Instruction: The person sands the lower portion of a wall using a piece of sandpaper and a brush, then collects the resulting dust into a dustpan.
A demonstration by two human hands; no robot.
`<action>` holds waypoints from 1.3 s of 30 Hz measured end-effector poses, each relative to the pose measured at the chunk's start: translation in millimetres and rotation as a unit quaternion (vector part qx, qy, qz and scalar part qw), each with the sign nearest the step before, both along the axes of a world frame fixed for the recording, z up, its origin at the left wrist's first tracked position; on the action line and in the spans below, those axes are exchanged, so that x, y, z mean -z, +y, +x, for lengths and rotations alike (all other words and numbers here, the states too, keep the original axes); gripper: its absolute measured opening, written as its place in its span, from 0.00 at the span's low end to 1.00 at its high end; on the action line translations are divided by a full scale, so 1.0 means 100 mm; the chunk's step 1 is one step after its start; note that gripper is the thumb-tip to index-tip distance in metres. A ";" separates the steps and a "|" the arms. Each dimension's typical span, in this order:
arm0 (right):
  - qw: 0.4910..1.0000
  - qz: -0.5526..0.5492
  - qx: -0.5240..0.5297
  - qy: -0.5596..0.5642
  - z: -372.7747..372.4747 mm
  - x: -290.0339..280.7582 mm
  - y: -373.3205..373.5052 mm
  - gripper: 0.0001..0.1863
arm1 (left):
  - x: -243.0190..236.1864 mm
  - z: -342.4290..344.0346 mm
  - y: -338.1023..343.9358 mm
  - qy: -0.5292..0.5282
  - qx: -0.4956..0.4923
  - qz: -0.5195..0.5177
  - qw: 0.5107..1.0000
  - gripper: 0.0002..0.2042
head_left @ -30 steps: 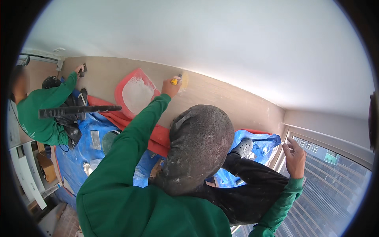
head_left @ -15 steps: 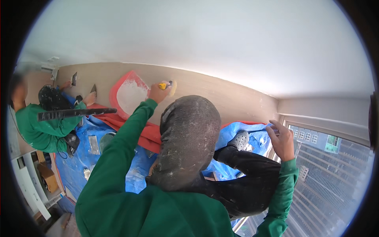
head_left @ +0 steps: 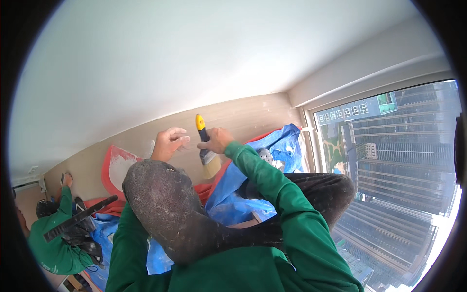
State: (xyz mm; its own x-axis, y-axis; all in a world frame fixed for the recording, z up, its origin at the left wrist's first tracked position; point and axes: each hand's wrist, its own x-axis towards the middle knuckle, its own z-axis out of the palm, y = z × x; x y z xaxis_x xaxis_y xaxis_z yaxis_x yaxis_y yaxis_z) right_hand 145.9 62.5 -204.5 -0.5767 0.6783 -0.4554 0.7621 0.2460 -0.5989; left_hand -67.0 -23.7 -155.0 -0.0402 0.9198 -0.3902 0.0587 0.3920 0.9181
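A flat paintbrush (head_left: 211, 168) with a yellow-and-black handle is in my right hand (head_left: 220, 139), in front of the beige wall (head_left: 255, 113). Its handle end points up and its pale bristles hang down, tilted a little. My fingers wrap around the handle's lower part, near the metal band. To the left of the brush, my left hand (head_left: 168, 142) is raised above my dusty knee, fingers apart and loosely bent, holding nothing. A red-edged piece with a dusty whitish face (head_left: 118, 165) leans against the wall beyond that knee, partly hidden by it.
Blue sheeting (head_left: 228, 199) and red cloth (head_left: 204, 190) lie around my legs. To the right is a large window (head_left: 394, 160). A co-worker in green (head_left: 61, 238) works at the wall on the far left. A dusty black bar (head_left: 80, 219) crosses in front of them.
The paintbrush has passed from my left hand to my right. My right hand has come left from beside the window. The view has swung toward the right.
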 end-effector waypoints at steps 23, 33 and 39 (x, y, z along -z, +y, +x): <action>0.946 0.120 0.243 0.178 -0.89 1.32 -0.12 0.18 | -0.26 -1.41 -3.40 0.192 -0.478 0.023 0.857 0.11; 0.834 0.241 0.484 -0.108 1.35 0.72 0.96 0.31 | -0.48 -1.44 -3.49 0.214 -0.575 -0.119 0.780 0.15; 0.916 0.235 0.325 -0.019 -0.28 1.16 -0.38 0.22 | -0.58 -1.78 -3.21 0.105 -0.681 -0.108 0.717 0.40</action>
